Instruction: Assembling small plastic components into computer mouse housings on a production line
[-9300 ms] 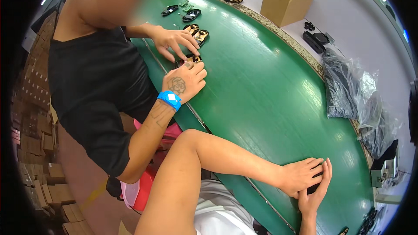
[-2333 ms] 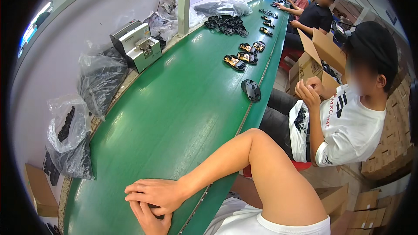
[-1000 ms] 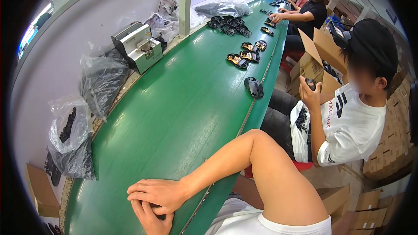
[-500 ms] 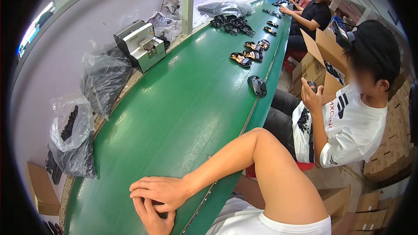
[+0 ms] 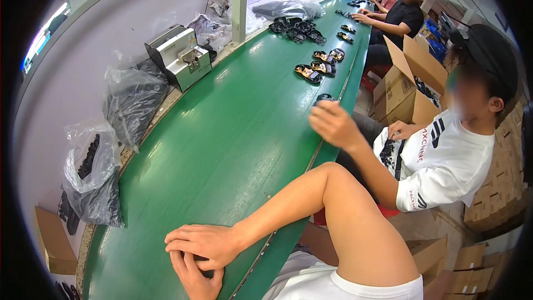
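Observation:
My right hand (image 5: 214, 244) lies palm down on the green conveyor belt (image 5: 222, 150), its fingers stretched over the fingers of my left hand (image 5: 199, 283). Bent fingers and a thumb set apart show on the left hand, which rests on the belt partly under the right. Nothing is visible in either hand, though the space beneath the overlapping fingers is hidden. Farther up the belt, a co-worker's blurred hand (image 5: 336, 125) reaches in front of a black mouse-shaped shell (image 5: 325, 98), partly hiding it.
Open black shells with orange parts (image 5: 308, 73) stand farther along the belt. A pile of black parts (image 5: 297, 29) lies at its far left edge. A silver-green machine (image 5: 186, 58) and plastic bags (image 5: 133, 103) line the left ledge. Right stands an open carton (image 5: 402, 91); co-workers sit beyond.
The nearest co-worker's hand has come down from in front of their chest to the belt beside the black shell; their other hand is at their lap. My hands have stayed still.

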Motion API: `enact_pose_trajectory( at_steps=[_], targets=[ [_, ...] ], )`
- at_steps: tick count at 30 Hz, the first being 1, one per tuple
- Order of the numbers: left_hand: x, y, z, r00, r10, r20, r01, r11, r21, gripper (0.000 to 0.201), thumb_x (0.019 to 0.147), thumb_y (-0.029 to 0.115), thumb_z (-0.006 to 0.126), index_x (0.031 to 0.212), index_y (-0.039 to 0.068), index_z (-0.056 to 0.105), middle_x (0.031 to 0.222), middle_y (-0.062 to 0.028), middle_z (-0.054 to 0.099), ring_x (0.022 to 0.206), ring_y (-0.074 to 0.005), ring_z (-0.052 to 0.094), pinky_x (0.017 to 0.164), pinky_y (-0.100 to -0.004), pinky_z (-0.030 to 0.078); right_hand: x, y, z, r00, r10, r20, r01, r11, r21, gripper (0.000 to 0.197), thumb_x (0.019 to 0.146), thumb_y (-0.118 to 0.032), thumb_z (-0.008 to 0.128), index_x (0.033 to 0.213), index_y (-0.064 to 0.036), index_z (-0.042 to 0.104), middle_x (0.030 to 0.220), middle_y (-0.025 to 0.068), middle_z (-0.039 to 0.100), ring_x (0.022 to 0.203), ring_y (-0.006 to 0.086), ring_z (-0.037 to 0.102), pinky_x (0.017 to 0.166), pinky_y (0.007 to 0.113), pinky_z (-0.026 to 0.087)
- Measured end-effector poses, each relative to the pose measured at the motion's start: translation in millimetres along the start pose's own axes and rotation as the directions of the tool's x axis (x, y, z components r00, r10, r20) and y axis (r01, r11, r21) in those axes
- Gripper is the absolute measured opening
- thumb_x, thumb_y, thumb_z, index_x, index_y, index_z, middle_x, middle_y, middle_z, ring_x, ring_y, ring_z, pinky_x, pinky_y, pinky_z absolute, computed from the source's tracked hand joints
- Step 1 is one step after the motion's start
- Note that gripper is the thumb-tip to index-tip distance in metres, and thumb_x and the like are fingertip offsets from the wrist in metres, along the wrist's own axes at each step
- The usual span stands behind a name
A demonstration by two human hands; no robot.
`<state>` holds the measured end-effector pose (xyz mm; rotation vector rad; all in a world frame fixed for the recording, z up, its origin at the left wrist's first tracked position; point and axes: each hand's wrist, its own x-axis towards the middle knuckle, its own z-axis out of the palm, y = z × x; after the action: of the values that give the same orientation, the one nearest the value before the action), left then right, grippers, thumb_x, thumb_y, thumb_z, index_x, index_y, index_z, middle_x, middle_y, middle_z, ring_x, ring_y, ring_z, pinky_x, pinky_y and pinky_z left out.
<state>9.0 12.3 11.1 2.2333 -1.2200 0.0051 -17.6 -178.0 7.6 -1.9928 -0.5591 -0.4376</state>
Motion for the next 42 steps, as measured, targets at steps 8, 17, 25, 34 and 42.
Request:
enact_pose_trajectory(
  at_steps=[8, 17, 25, 34, 42],
  targets=[
    [3, 5, -3, 0.999, 0.047, -0.002, -0.047, 0.999, 0.012, 0.085, 0.075, 0.014, 0.083, 0.146, -0.007, 0.042, 0.156, -0.0344, 0.035, 0.146, -0.0516, 0.035, 0.116, -0.0562, 0.034, -1, 0, -2, 1.0, 0.014, -0.007, -0.014, 1.0, 0.004, 0.052, 0.082, -0.013, 0.068, 0.13, 0.0019, 0.052, 0.135, 0.0199, 0.052, 0.116, 0.0393, 0.056, 0.101, 0.047, 0.047],
    [4, 5, -4, 1.0, 0.028, 0.005, -0.028, 0.999, 0.019, 0.087, 0.074, 0.014, 0.085, 0.147, -0.006, 0.042, 0.157, -0.033, 0.035, 0.146, -0.0499, 0.035, 0.116, -0.0556, 0.035, 1, 2, -4, 0.999, 0.039, 0.006, -0.04, 0.999, 0.024, 0.053, 0.082, -0.012, 0.068, 0.131, 0.0022, 0.052, 0.136, 0.0207, 0.052, 0.116, 0.0388, 0.056, 0.101, 0.047, 0.048],
    [8, 8, -4, 0.999, 0.036, 0.002, -0.036, 0.999, 0.022, 0.088, 0.075, 0.015, 0.085, 0.148, -0.005, 0.041, 0.156, -0.0317, 0.036, 0.146, -0.0486, 0.035, 0.115, -0.0546, 0.035, 3, 1, -8, 0.999, 0.044, -0.013, -0.043, 0.998, 0.052, 0.052, 0.08, -0.01, 0.067, 0.128, 0.0024, 0.054, 0.133, 0.0198, 0.054, 0.116, 0.0381, 0.056, 0.102, 0.045, 0.047],
    [2, 6, -6, 0.997, 0.052, -0.051, -0.052, 0.999, -0.003, 0.086, 0.074, 0.018, 0.087, 0.146, -0.002, 0.045, 0.154, -0.029, 0.041, 0.143, -0.0469, 0.04, 0.114, -0.0545, 0.037, 10, 4, 2, 0.999, 0.034, -0.034, -0.026, 0.979, 0.2, 0.046, 0.083, -0.01, 0.067, 0.126, -0.0003, 0.056, 0.13, 0.0189, 0.058, 0.119, 0.0379, 0.057, 0.102, 0.044, 0.049],
    [25, 16, 4, 0.99, 0.106, -0.092, -0.121, 0.976, -0.181, 0.08, 0.075, 0.029, 0.086, 0.141, 0.003, 0.05, 0.15, -0.0251, 0.043, 0.142, -0.0456, 0.04, 0.115, -0.0552, 0.037, 5, -11, -43, 0.985, 0.157, 0.071, -0.156, 0.987, -0.028, 0.052, 0.08, -0.005, 0.068, 0.131, -0.0008, 0.059, 0.133, 0.0214, 0.061, 0.125, 0.0371, 0.06, 0.107, 0.044, 0.048]
  ],
)
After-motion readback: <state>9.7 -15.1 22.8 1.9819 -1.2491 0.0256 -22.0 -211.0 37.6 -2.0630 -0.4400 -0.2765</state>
